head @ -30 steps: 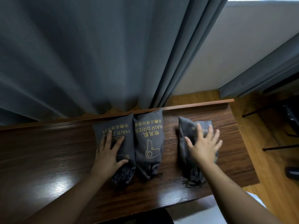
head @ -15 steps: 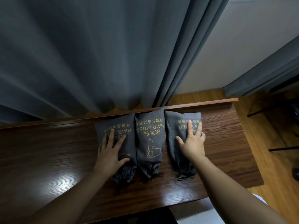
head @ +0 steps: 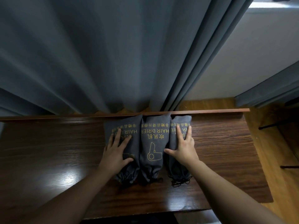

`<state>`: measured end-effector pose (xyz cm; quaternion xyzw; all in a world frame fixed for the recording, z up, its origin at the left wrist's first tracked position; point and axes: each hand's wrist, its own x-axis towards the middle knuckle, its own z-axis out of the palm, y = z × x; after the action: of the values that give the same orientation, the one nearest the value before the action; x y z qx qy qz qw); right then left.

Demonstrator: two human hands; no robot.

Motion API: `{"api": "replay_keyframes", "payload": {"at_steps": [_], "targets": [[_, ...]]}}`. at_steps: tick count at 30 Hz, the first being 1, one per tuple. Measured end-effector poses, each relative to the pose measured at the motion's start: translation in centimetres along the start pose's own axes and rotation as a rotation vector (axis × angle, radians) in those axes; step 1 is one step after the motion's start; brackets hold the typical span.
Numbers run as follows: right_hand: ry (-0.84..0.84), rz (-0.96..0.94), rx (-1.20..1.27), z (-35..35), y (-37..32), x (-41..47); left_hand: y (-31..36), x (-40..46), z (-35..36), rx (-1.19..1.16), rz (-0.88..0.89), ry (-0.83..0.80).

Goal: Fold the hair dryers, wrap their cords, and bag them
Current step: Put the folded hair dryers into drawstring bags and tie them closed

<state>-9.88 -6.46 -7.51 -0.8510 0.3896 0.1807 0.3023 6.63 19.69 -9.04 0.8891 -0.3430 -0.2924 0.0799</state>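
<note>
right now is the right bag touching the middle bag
Touching. The head view shows the right bag pressed against the middle bag with no wood visible between them, the right hand resting flat on it.

a dark wood-grain counter (head: 223, 151) carries three grey drawstring bags side by side, touching. the left bag (head: 134, 135), middle bag (head: 153, 143) and right bag (head: 174, 138) lie toward 12 o'clock, against the counter's raised back edge, drawstrings toward 6 o'clock.
</note>
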Motion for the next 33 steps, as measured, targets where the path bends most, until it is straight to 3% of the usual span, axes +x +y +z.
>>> {"api": "replay_keyframes", "payload": {"at_steps": [15, 33], "targets": [[-0.177, -0.172, -0.084, 4.7, -9.3, -1.1, -10.8, -3.5, -2.7, -0.059, -0.105, 0.065], [-0.248, -0.147, -0.063, 19.1, -34.1, -5.8, -37.2, -8.9, -12.9, -0.003, -0.063, 0.023]]}}
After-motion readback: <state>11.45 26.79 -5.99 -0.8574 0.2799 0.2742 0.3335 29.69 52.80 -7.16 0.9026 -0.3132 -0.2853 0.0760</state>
